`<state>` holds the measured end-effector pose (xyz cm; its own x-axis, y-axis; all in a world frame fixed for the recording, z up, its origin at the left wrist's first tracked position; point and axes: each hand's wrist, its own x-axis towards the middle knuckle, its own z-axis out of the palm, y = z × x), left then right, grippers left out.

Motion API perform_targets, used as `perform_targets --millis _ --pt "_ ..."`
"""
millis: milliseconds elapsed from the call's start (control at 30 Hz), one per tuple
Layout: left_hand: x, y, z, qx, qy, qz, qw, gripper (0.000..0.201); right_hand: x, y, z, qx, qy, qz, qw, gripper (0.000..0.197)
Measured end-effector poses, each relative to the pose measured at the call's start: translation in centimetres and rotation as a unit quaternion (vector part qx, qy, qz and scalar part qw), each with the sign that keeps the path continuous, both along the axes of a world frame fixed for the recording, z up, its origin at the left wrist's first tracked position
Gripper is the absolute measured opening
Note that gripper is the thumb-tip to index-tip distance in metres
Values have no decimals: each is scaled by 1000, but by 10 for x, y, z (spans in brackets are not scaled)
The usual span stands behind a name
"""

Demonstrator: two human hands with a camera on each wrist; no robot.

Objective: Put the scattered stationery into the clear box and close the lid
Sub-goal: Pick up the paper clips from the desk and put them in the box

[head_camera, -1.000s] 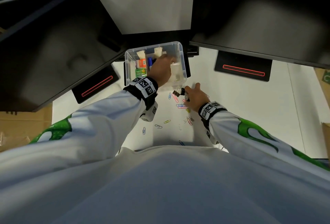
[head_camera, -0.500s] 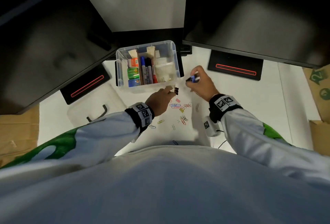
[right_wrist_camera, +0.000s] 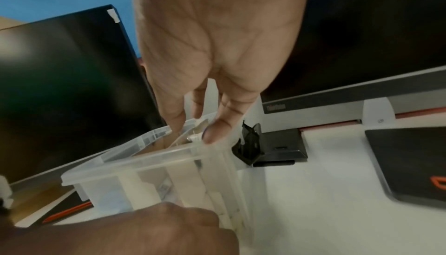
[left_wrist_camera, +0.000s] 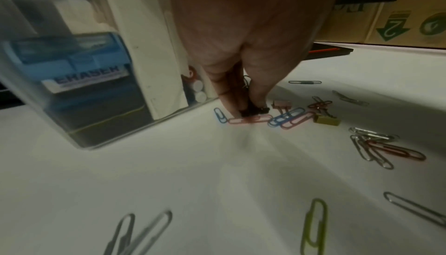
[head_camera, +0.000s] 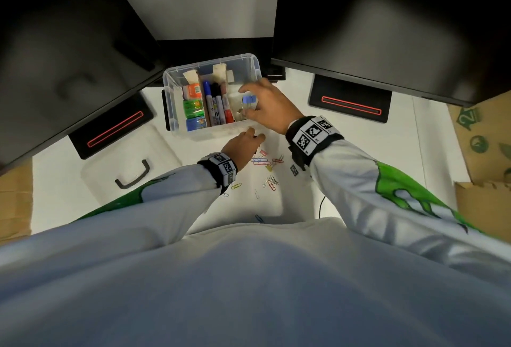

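Observation:
The clear box (head_camera: 172, 103) stands open mid-table, holding erasers and markers (head_camera: 215, 103). My right hand (head_camera: 244, 102) hovers over its right compartment with fingers spread. A blue binder clip (head_camera: 248, 98) lies just under them, in no clear grip. In the right wrist view the fingers (right_wrist_camera: 217, 131) reach straight down past the box rim (right_wrist_camera: 144, 162). My left hand (head_camera: 243, 143) is on the table at the box's front wall and pinches a black binder clip (left_wrist_camera: 251, 109). Loose paper clips (head_camera: 265, 172) and small binder clips (left_wrist_camera: 325, 120) lie scattered around it.
The clear lid (head_camera: 110, 158) with its black handle lies flat, left of the box. Two dark monitors (head_camera: 69, 56) (head_camera: 387, 29) overhang the table's back, their black bases (head_camera: 349, 100) flanking the box. Cardboard boxes (head_camera: 484, 139) stand along the right edge.
My right hand carried the blue binder clip from the table right of the box to above its right compartment. My left hand left the box and took the black binder clip.

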<state>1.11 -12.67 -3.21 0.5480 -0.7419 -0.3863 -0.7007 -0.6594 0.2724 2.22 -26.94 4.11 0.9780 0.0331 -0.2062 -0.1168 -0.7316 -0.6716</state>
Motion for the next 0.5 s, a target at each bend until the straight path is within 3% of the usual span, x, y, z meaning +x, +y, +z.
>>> perform_targets --millis 133,200,267,400,500 --pt "5 8 6 -31 31 34 998 16 -24 -11 -5 52 -117 -129 983 14" --pt "6 14 11 -57 46 50 996 14 -45 -20 -18 61 -109 -181 976 4" --pt "3 20 24 -80 63 54 993 12 -69 -26 -40 30 -28 -154 987 7" --pt "-2 23 76 -182 107 76 975 15 -105 -16 -74 -67 114 -8 991 17" --pt "15 16 113 -279 16 142 950 16 -113 -1 -82 -91 133 -3 987 27"
